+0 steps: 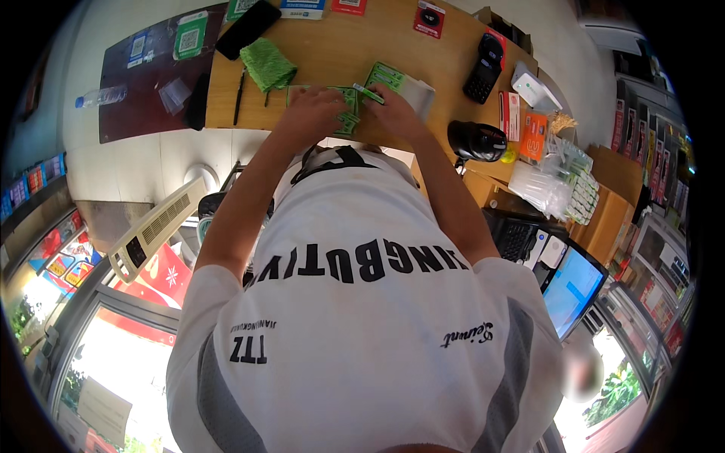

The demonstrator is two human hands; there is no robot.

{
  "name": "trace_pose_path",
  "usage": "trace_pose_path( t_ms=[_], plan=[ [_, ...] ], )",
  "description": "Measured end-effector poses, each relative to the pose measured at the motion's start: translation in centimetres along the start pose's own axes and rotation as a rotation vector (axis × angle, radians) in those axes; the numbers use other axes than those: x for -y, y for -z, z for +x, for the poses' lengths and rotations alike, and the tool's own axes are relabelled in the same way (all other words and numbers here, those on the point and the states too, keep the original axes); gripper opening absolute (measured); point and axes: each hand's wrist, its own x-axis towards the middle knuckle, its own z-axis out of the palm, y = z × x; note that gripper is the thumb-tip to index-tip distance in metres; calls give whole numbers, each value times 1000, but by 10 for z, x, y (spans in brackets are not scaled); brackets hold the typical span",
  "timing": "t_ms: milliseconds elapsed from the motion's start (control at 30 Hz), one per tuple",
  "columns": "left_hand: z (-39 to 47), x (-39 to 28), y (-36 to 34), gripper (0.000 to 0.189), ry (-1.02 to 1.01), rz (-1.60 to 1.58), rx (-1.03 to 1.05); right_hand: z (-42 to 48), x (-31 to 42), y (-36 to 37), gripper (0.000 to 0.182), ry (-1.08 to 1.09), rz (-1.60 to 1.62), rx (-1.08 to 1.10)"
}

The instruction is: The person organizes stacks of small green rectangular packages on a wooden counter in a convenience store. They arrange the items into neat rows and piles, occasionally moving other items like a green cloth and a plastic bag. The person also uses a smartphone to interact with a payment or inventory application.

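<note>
My left hand (315,113) lies with bent fingers over small green printed cards or packets (346,123) at the front edge of the wooden desk (340,51). Whether it grips any of them is hidden beneath the fingers. Between the fingers of my right hand (393,110) is a slim green-and-white piece (368,93), tilted over the desk. Just beyond that hand lies another green printed stack (387,75), with clear plastic film (418,97) at its right side. A crumpled green cloth (268,64) sits left of the cards, and a black pen (239,97) lies beside it.
A black phone (248,29) lies at the back left. To the right stand a card payment terminal (485,69), a black handheld scanner (477,141) and an orange box (533,136). A plastic bottle (102,97) lies on the dark tabletop (130,116) at left.
</note>
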Motion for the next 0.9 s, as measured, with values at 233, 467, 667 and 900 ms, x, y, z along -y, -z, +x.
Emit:
trace_pose_path(
  t_ms=[233,467,667,900],
  plan=[
    [24,14,-33,21,230,-6,208,-19,-14,5,41,-134,307,-92],
    [2,-13,-25,46,9,155,-21,-25,-28,10,45,-205,363,-139],
    [-9,0,-30,50,-38,95,79,-23,-10,3,49,-220,328,-145],
    [-20,1,-26,51,73,13,30,11,-6,-18,42,95,64,-35]
  ],
)
